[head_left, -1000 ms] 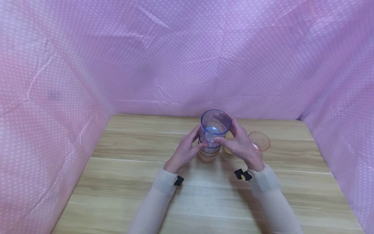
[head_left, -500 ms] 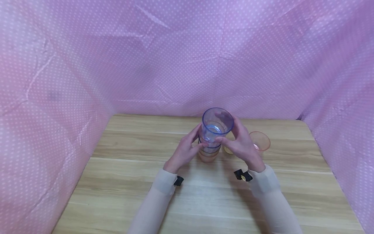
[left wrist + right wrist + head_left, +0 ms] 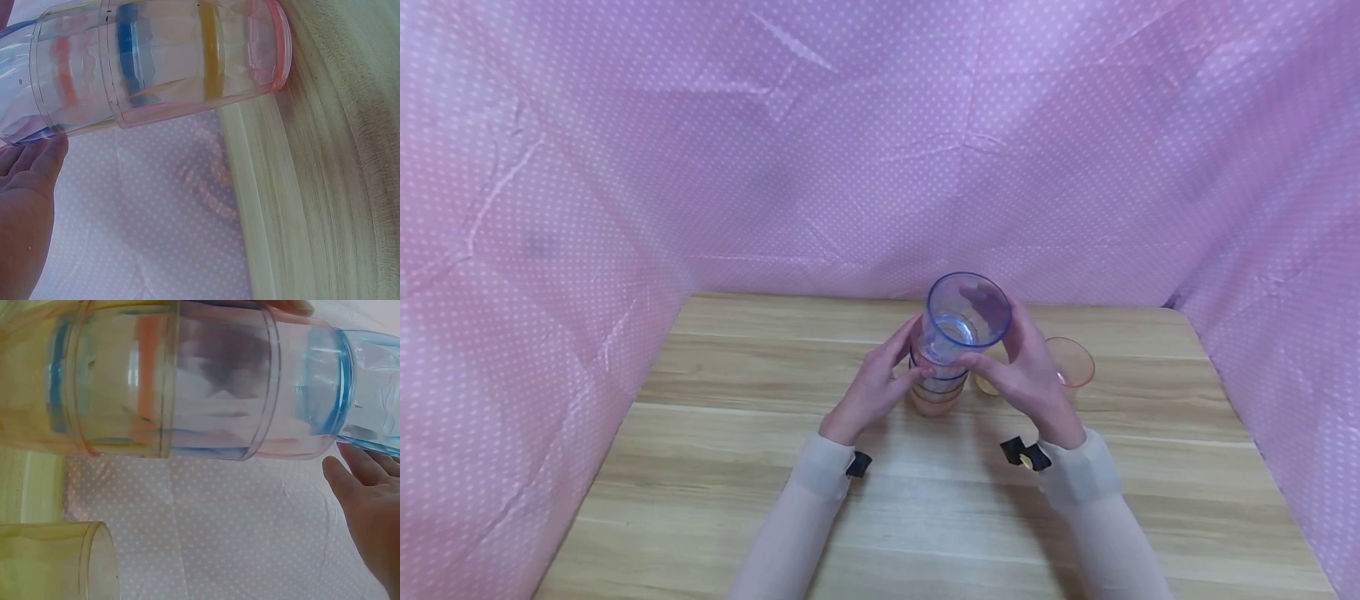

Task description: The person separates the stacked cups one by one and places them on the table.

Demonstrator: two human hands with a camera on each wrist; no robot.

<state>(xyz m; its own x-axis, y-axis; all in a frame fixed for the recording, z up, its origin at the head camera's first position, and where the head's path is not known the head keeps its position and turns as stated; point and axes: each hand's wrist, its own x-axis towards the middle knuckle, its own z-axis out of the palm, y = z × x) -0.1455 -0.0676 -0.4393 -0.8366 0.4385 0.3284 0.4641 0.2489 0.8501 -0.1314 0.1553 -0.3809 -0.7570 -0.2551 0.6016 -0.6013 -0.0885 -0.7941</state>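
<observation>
A stack of nested clear plastic cups (image 3: 936,406) in several tints stands upright on the table. At its top is a blue cup (image 3: 957,330), tilted to the right, its base still within the cup below as far as I can see. My right hand (image 3: 1028,379) grips this blue cup, thumb in front and fingers behind. With thumb and fingers, my left hand (image 3: 872,383) holds the upper part of the stack from the left. The left wrist view shows the stack's side (image 3: 169,62) and left fingertips against it.
Just right of the stack stands a yellow cup (image 3: 987,385), partly hidden by my right hand. Farther right is an orange-pink cup (image 3: 1071,362). The wooden table (image 3: 760,483) is enclosed by pink dotted cloth (image 3: 820,208) at the back and sides.
The blue cup has shifted up and to the right with my right hand and leans more to the right. My left hand and the stack have stayed in place.
</observation>
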